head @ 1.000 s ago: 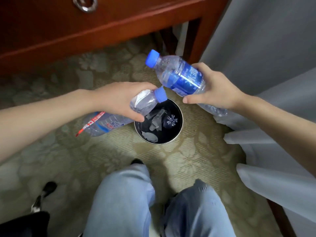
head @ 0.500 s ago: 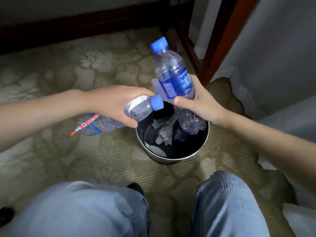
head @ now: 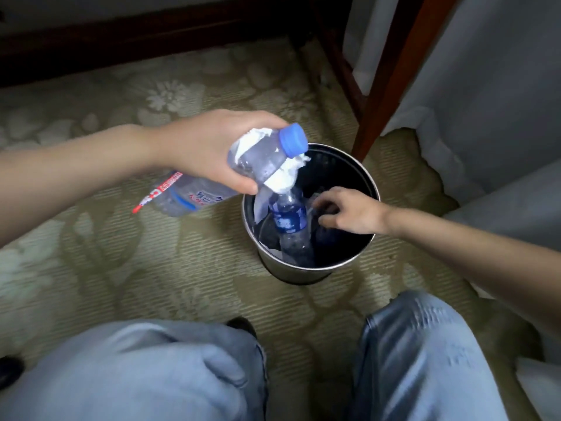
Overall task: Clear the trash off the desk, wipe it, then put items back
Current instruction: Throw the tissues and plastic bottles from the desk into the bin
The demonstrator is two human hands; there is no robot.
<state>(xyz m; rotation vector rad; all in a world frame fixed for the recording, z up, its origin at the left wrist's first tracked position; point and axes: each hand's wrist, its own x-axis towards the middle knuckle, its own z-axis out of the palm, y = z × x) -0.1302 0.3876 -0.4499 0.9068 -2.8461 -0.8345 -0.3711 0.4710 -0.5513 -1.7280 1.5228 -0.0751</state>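
Left hand [head: 209, 150]: we grasp a blue-capped water bottle [head: 261, 161] and crumpled tissue [head: 285, 177] at the rim of the metal waste bin [head: 291, 273].
Right hand [head: 353, 212]: released, fingers loose over the bin's mouth.
Inside: a blue-labelled bottle [head: 290, 220] lies among scraps.
Doing it well: we should let go over the middle, tissue included.
Hidden: the bin's dark bottom.

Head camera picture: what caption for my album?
Left hand grips a blue-capped bottle and crumpled tissue over a metal trash bin; a blue-labelled bottle sits inside, near the right hand.
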